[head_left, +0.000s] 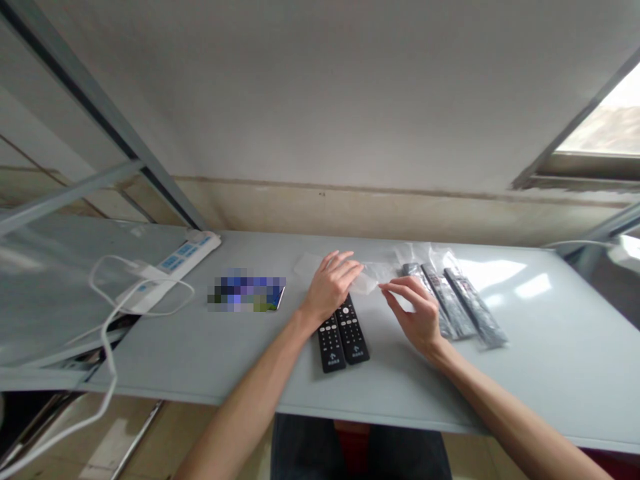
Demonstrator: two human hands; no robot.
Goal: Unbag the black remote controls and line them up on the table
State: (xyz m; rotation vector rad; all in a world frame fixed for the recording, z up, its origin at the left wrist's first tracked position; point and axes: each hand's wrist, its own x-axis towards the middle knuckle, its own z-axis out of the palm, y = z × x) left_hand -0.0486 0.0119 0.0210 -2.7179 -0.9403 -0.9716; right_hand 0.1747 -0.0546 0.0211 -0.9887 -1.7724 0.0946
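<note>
My left hand (pixel 333 285) presses on a crumpled clear plastic bag (pixel 367 277), its fingers curled over the film. My right hand (pixel 413 312) pinches the bag's edge between thumb and forefinger. Two black TV remote controls (pixel 341 335) lie side by side just below my left hand, the upper end of one close to my palm. To the right of my right hand lie several dark remote controls in clear plastic sleeves (pixel 453 301), nearly touching my fingers.
A smartphone (pixel 247 290) with a blurred screen lies left of my hands on the pale grey table (pixel 550 373). Farther left sit a white power strip (pixel 170 270) and a looped white cable (pixel 135 287). Grey metal shelf frames rise at both sides.
</note>
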